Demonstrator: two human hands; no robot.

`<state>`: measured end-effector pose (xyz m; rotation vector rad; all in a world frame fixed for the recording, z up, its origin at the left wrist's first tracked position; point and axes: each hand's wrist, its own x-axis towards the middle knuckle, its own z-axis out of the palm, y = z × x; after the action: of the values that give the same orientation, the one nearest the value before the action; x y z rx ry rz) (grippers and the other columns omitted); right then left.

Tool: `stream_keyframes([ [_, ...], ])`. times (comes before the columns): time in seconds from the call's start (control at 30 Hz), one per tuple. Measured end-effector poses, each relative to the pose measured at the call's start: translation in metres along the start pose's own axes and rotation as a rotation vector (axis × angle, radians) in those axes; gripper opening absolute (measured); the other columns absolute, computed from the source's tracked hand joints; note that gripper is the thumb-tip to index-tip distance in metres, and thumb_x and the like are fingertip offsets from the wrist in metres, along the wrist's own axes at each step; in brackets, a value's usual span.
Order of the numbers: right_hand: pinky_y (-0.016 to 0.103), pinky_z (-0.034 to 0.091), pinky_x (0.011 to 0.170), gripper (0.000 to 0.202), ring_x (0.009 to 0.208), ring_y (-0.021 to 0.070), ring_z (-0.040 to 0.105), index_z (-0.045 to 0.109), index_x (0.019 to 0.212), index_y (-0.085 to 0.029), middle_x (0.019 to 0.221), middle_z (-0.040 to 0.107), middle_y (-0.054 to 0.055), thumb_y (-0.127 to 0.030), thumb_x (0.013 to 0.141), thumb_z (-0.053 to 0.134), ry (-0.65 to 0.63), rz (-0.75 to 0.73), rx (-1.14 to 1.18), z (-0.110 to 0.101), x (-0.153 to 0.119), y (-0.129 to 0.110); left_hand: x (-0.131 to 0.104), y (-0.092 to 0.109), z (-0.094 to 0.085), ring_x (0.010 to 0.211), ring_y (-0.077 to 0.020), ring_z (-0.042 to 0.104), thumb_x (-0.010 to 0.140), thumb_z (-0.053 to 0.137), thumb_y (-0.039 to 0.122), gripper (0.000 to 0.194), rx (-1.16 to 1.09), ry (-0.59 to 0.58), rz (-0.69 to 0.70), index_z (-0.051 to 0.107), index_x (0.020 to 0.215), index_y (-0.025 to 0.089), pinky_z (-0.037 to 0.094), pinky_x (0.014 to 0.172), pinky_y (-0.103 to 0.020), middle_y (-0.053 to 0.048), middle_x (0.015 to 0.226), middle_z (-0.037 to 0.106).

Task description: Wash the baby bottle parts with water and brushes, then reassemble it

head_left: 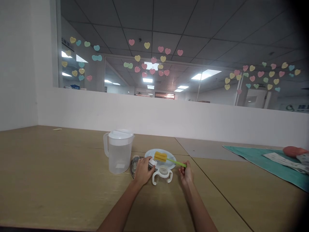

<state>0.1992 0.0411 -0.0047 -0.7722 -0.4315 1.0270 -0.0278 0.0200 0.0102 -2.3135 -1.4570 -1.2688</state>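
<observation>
My right hand (187, 174) is closed on the green handle of a bottle brush (160, 156) with a yellow sponge head. The sponge is over a pale plate (149, 152). My left hand (144, 170) has its fingers closed around a small white cap-like piece (152, 162), which they partly hide. Between my hands stands a baby bottle (163, 170) with a white two-handled collar and an uncovered mouth. Left of my left hand, a clear glass-like piece (135, 160) sits on a round metal tray (131, 170), mostly covered by the hand.
A translucent lidded pitcher (120, 153) stands to the left of the tray. At the right, a teal cloth (256, 161) carries a white cloth (285, 162) and a reddish object (294, 151). A white wall (169, 119) with a window rises behind the wooden table (72, 187).
</observation>
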Motion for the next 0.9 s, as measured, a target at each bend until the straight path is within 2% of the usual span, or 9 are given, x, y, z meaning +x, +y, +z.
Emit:
stream_keyframes([
  [0.1, 0.015, 0.033, 0.038, 0.036, 0.032, 0.0036, 0.029, 0.047, 0.064, -0.020, 0.037, 0.032, -0.012, -0.052, 0.078, 0.054, -0.024, -0.009, 0.034, 0.002, -0.003, -0.003, 0.000, 0.000, 0.001, 0.101, -0.0217, 0.054, 0.077, 0.057, 0.026, 0.034, -0.051, 0.030, -0.023, 0.051, 0.110, 0.020, 0.039, 0.090, -0.036, -0.005, 0.106, 0.062],
  [0.23, 0.016, 0.032, 0.037, 0.038, 0.033, 0.0036, 0.030, 0.050, 0.065, -0.018, 0.038, 0.033, -0.012, -0.053, 0.077, 0.056, -0.098, 0.007, 0.002, 0.005, -0.006, -0.003, 0.000, 0.003, -0.004, 0.098, -0.0202, 0.053, 0.077, 0.056, 0.024, 0.024, -0.106, 0.036, -0.016, 0.052, 0.100, 0.021, 0.041, 0.087, -0.033, -0.004, 0.101, 0.059],
  [0.4, 0.017, 0.034, 0.038, 0.038, 0.032, 0.0042, 0.031, 0.047, 0.065, -0.020, 0.038, 0.032, -0.012, -0.055, 0.079, 0.050, 0.016, -0.009, 0.031, 0.002, -0.004, -0.003, 0.000, 0.008, -0.011, 0.095, -0.0194, 0.052, 0.077, 0.055, 0.023, 0.014, -0.119, 0.021, -0.022, 0.051, 0.090, 0.022, 0.041, 0.085, -0.032, -0.003, 0.097, 0.056],
  [0.57, 0.016, 0.032, 0.037, 0.036, 0.032, 0.0039, 0.029, 0.048, 0.064, -0.019, 0.037, 0.032, -0.012, -0.051, 0.079, 0.053, -0.007, 0.032, 0.037, 0.001, -0.002, -0.003, 0.000, 0.007, -0.010, 0.093, -0.0189, 0.053, 0.080, 0.051, 0.025, 0.015, -0.110, 0.045, -0.027, 0.050, 0.094, 0.021, 0.042, 0.084, -0.031, -0.003, 0.095, 0.055],
  [0.73, 0.016, 0.031, 0.036, 0.040, 0.031, 0.0038, 0.025, 0.043, 0.060, -0.020, 0.035, 0.027, -0.012, -0.055, 0.080, 0.049, 0.022, 0.042, 0.064, -0.001, 0.000, -0.004, 0.001, -0.001, -0.008, 0.094, -0.0210, 0.053, 0.081, 0.049, 0.029, 0.020, 0.109, 0.090, -0.103, 0.056, 0.098, 0.020, 0.042, 0.085, -0.033, -0.006, 0.100, 0.053],
  [0.9, 0.016, 0.032, 0.036, 0.039, 0.030, 0.0041, 0.026, 0.043, 0.061, -0.020, 0.034, 0.027, -0.012, -0.055, 0.079, 0.049, 0.051, 0.049, 0.038, -0.003, 0.003, -0.001, 0.004, -0.010, -0.011, 0.097, -0.0243, 0.052, 0.077, 0.053, 0.028, 0.022, 0.373, 0.057, -0.290, 0.060, 0.093, 0.016, 0.041, 0.085, -0.035, -0.010, 0.101, 0.053],
])
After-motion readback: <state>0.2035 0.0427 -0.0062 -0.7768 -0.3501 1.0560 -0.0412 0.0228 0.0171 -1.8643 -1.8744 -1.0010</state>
